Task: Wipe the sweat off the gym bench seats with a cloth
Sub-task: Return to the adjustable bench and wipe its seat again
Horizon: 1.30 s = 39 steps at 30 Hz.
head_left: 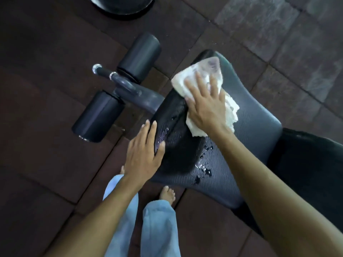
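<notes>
The cloth [207,66], white and crumpled, lies at the far end of the seat [250,108], close to its narrow tip. The right hand [206,106] presses it down with fingers spread flat; nothing is gripped, only pushed against the pad. The left hand [143,156] rests on the seat's near-left edge, fingers straight along the side and thumb laid over the top, steadying rather than clutching.

Between the two hands the seat is wet. Droplets [204,167] sit in a loose trail down the middle of the seat, and a smaller patch glistens just beside the left hand's fingertips. That part looks to me not yet wiped.

Left of the seat a metal arm runs out to two foam rollers [139,56]. Right of the seat lies a darker pad [306,164]. Below the seat's near edge a bare foot [168,194] stands on the floor tiles [46,52].

The risks, as I judge them: a flat palm may slide over the cloth instead of dragging it, leaving it bunched and smearing the water. A stroke toward the near edge could push droplets off onto the floor by that bare foot. The wet patch by the left hand is easy to miss under the fingers.
</notes>
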Available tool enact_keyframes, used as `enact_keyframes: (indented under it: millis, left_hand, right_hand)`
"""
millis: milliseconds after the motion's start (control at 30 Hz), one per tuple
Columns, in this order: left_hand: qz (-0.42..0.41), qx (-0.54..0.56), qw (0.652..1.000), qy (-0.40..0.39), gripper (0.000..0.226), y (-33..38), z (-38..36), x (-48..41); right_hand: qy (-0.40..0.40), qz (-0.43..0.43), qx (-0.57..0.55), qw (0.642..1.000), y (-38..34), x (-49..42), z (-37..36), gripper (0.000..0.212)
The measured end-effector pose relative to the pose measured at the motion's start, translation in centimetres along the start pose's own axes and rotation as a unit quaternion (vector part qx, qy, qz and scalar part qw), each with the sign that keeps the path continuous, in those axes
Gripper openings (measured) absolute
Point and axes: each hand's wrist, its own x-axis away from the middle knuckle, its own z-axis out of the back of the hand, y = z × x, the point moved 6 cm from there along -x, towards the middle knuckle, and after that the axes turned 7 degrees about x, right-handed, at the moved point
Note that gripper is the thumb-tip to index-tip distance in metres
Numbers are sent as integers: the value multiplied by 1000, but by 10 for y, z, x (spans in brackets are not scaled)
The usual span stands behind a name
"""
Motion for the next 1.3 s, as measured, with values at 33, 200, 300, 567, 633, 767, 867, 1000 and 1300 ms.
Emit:
enact_keyframes:
  millis: [33,200,300,567,633,767,867,1000,1300]
  left_hand:
    - [5,1,1000,2,64,-2,-1,5]
    - [0,5,999,38,61,-7,0,17]
    - [-8,13,997,78,60,-9,2,18]
    - [-35,37,993,104,60,-11,1,19]
    - [-18,58,992,115,56,-12,2,19]
    - [58,127,977,163,46,-18,6,23]
    - [81,144,971,173,44,-19,4,27]
    - [91,144,971,168,46,-20,4,30]
    - [58,183,972,133,50,-32,-3,50]
  right_hand:
    - [-3,72,23,997,-5,25,-6,51]
    - [-27,90,17,995,48,77,-20,55]
    - [9,-61,-39,997,52,33,-9,52]
    - [37,82,40,995,-48,39,-13,49]
    - [55,165,57,983,-44,74,-23,49]
    - [43,115,26,992,0,89,-22,48]
    - [38,-61,-44,996,12,50,-10,47]
    - [35,-208,-68,975,-28,7,-4,49]
    - [-1,102,38,994,-56,85,-19,49]
